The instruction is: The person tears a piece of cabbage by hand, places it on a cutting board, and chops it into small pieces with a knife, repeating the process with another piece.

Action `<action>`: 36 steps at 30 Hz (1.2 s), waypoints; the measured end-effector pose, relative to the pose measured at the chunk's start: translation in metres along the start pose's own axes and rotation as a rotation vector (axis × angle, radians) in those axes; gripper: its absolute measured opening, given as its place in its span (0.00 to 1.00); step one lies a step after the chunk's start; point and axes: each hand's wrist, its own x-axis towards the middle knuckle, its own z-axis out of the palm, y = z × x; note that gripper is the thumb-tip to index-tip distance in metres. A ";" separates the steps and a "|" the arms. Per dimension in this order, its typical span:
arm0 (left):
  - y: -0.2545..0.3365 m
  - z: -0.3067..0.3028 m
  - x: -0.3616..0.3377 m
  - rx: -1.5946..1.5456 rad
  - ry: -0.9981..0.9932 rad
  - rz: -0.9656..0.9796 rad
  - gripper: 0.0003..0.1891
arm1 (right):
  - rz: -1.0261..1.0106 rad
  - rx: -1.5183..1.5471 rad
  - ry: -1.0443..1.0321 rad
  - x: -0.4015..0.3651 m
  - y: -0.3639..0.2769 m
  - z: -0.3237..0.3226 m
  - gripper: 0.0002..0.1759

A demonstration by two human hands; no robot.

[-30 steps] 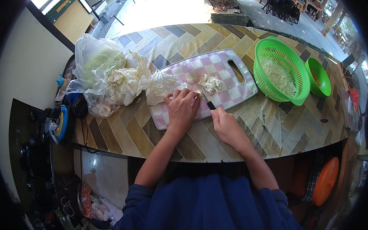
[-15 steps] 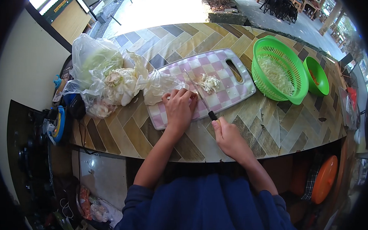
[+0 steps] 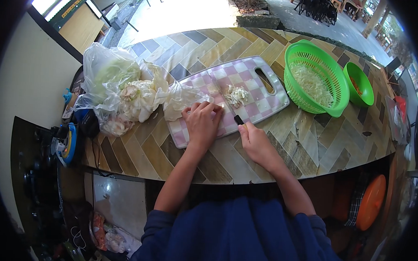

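Note:
A pink-and-white checked cutting board (image 3: 260, 109) lies at a slant on the counter. My left hand (image 3: 203, 124) presses down on it with curled fingers, closed over a piece of cabbage (image 3: 222, 104) that is mostly hidden under the fingertips. In my right hand (image 3: 258, 145) is a knife (image 3: 238, 120) with a black handle, its thin blade lying across the board just right of my left fingers. Beyond the blade sits a small heap of shredded cabbage (image 3: 237, 95). Pale loose cabbage leaves (image 3: 180, 99) overlap the board's left end.
Left of the board are a cabbage head (image 3: 139, 93) and a clear plastic bag (image 3: 105, 69) with more cabbage inside. A green colander (image 3: 341, 96) holding shredded cabbage stands at the right, beside a green bowl (image 3: 366, 90) containing orange bits. An orange lid (image 3: 371, 203) shows below the counter.
My right hand and the knife have shifted slightly away from me and to the left. My left hand stays almost in place on the cabbage piece. The whole view has shifted a little.

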 end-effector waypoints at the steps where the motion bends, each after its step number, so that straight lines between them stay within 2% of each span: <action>1: 0.000 0.000 0.000 -0.006 -0.009 -0.016 0.07 | 0.018 0.027 -0.008 -0.003 -0.002 -0.005 0.22; 16: -0.001 0.000 -0.001 0.023 0.000 0.009 0.07 | 0.027 0.006 -0.032 -0.035 -0.010 -0.003 0.20; 29: -0.002 0.001 -0.002 0.049 0.002 0.034 0.08 | 0.034 -0.085 -0.047 -0.003 -0.011 0.010 0.21; 32: 0.000 -0.001 -0.003 0.030 0.010 0.047 0.07 | -0.033 -0.009 -0.014 0.000 -0.001 0.007 0.21; 36: -0.002 -0.002 -0.002 0.021 0.007 0.029 0.07 | -0.006 0.037 -0.017 -0.010 -0.003 -0.004 0.21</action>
